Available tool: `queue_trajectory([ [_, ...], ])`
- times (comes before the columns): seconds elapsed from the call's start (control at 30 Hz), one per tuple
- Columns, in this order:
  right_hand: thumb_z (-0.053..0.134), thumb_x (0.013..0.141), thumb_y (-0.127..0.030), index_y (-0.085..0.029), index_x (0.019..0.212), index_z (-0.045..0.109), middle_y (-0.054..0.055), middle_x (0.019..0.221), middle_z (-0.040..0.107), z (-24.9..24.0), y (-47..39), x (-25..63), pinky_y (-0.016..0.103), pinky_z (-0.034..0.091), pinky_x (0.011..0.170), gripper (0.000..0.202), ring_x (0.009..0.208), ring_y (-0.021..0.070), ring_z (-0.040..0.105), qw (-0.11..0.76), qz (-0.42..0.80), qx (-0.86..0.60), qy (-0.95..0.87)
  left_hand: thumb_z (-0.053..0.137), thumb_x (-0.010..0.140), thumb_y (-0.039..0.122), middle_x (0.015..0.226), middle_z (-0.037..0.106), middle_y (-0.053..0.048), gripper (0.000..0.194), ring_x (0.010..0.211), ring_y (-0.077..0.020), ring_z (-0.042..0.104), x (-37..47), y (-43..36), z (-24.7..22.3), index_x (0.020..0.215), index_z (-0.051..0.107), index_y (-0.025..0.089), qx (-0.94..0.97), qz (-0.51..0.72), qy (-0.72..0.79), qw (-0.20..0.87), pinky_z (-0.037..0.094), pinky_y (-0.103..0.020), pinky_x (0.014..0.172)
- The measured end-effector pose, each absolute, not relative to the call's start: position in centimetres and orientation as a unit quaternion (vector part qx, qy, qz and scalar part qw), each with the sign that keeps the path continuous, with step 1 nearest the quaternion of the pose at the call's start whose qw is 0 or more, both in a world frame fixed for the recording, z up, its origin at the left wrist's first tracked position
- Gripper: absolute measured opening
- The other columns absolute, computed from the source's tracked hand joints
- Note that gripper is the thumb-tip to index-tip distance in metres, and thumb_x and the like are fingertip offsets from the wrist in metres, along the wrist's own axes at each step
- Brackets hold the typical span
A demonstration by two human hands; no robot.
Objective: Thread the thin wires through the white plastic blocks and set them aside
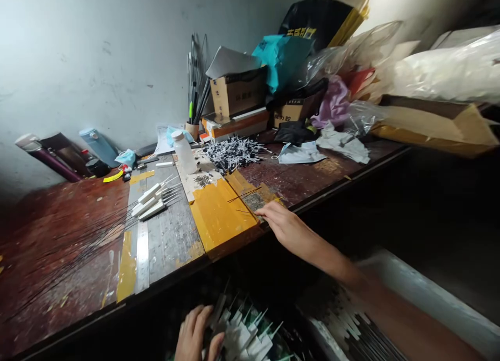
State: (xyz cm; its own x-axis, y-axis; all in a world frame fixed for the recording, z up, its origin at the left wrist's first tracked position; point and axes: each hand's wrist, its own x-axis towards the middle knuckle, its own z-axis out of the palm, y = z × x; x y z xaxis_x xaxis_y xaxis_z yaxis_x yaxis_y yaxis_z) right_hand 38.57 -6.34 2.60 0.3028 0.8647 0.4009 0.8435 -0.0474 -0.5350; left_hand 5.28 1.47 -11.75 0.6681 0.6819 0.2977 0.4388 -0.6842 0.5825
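My right hand (283,224) is over the front edge of the table, thumb and fingers pinched on a thin black rod (246,211). The rod points left over a yellow-taped board (219,218). A few more thin dark rods (244,194) lie just behind it. Low in the view, my left hand (197,334) reaches down beside a heap of white blocks with thin spikes (250,336), below table level. Its thumb and fingers are apart, and nothing shows between them. Three or so white blocks with long dark rods (150,202) lie on the grey board at left.
A pile of small black-and-white pieces (236,152) lies behind the taped board, near a translucent bottle (184,152). Metal ruler (142,257) at left. Cardboard boxes (238,92), bags and a face mask (300,152) crowd the back. A bin of rods (371,335) stands lower right.
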Motion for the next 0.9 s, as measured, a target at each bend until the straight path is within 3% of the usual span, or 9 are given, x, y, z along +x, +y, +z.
queue_trajectory([
  [0.1,0.038,0.090,-0.003,-0.017,0.095,0.058,0.007,0.094,0.056,2.1,-4.3,40.6,0.032,0.048,0.083,0.025,0.088,0.0187,0.058,0.287,-0.002,-0.740,-0.608,0.060,0.087,0.036,0.113,0.063,-0.010,0.034,0.101,-0.0259,0.064,6.3,4.4,-7.0,0.120,0.058,0.029,0.912,0.297,0.221,0.176,0.055,-0.036,0.084],
  [0.17,0.039,0.088,0.000,-0.017,0.090,0.056,0.006,0.093,0.054,1.7,-3.3,40.9,0.032,0.047,0.081,0.024,0.086,0.0190,0.056,0.271,-0.011,-0.747,-0.607,0.058,0.088,0.028,0.121,0.058,-0.010,0.040,0.111,-0.0266,0.059,7.7,7.7,-2.6,0.127,0.051,0.030,0.915,0.312,0.228,0.115,0.050,-0.040,0.095],
  [0.27,0.038,0.086,0.003,-0.017,0.088,0.054,0.008,0.095,0.053,1.5,-2.6,41.0,0.035,0.044,0.084,0.025,0.091,0.0214,0.052,0.264,-0.032,-0.745,-0.612,0.052,0.091,0.032,0.138,0.047,-0.016,0.050,0.129,-0.0328,0.044,10.2,14.0,2.2,0.138,0.040,0.023,0.894,0.355,0.272,0.002,0.038,-0.051,0.106],
  [0.37,0.040,0.086,0.003,-0.017,0.085,0.056,0.008,0.092,0.055,2.2,-2.1,41.7,0.034,0.043,0.083,0.025,0.089,0.0214,0.051,0.253,-0.043,-0.731,-0.632,0.043,0.093,0.037,0.146,0.037,-0.024,0.059,0.137,-0.0374,0.031,12.5,20.0,3.4,0.143,0.031,0.009,0.878,0.319,0.353,-0.043,0.031,-0.056,0.108],
  [0.43,0.042,0.086,0.004,-0.017,0.085,0.058,0.007,0.091,0.057,2.9,-1.9,42.4,0.032,0.043,0.082,0.026,0.088,0.0203,0.051,0.243,-0.044,-0.715,-0.654,0.037,0.095,0.038,0.144,0.039,-0.027,0.058,0.136,-0.0390,0.033,13.5,22.7,3.2,0.142,0.033,0.004,0.878,0.259,0.399,-0.044,0.033,-0.057,0.105],
  [0.5,0.043,0.086,0.005,-0.017,0.084,0.060,0.005,0.090,0.058,3.6,-1.8,43.0,0.030,0.042,0.083,0.028,0.088,0.0187,0.052,0.229,-0.037,-0.692,-0.684,0.031,0.097,0.036,0.142,0.044,-0.025,0.053,0.130,-0.0376,0.041,13.9,24.3,2.9,0.140,0.038,0.006,0.882,0.222,0.413,-0.051,0.036,-0.056,0.101],
  [0.67,0.045,0.080,0.009,-0.019,0.082,0.063,0.004,0.089,0.060,4.8,-3.2,42.8,0.026,0.041,0.075,0.033,0.087,0.0180,0.052,0.183,-0.006,-0.640,-0.746,0.036,0.096,0.034,0.126,0.056,-0.016,0.040,0.114,-0.0306,0.052,13.4,25.2,3.0,0.129,0.051,0.017,0.877,0.255,0.399,-0.083,0.042,-0.048,0.092],
  [0.8,0.043,0.082,0.009,-0.019,0.090,0.063,0.005,0.094,0.058,4.4,-4.7,41.4,0.027,0.042,0.076,0.035,0.089,0.0195,0.050,0.157,-0.018,-0.646,-0.747,0.040,0.094,0.034,0.112,0.059,-0.014,0.031,0.103,-0.0278,0.055,13.3,25.3,3.2,0.112,0.060,0.017,0.884,0.284,0.363,-0.078,0.046,-0.040,0.085],
  [0.9,0.042,0.085,0.007,-0.020,0.090,0.061,0.004,0.093,0.055,3.5,-5.0,40.4,0.026,0.044,0.077,0.033,0.090,0.0184,0.050,0.161,-0.041,-0.699,-0.695,0.036,0.096,0.032,0.111,0.061,-0.013,0.030,0.101,-0.0276,0.055,13.6,24.2,4.2,0.104,0.060,0.016,0.891,0.290,0.326,-0.126,0.043,-0.043,0.090],
])
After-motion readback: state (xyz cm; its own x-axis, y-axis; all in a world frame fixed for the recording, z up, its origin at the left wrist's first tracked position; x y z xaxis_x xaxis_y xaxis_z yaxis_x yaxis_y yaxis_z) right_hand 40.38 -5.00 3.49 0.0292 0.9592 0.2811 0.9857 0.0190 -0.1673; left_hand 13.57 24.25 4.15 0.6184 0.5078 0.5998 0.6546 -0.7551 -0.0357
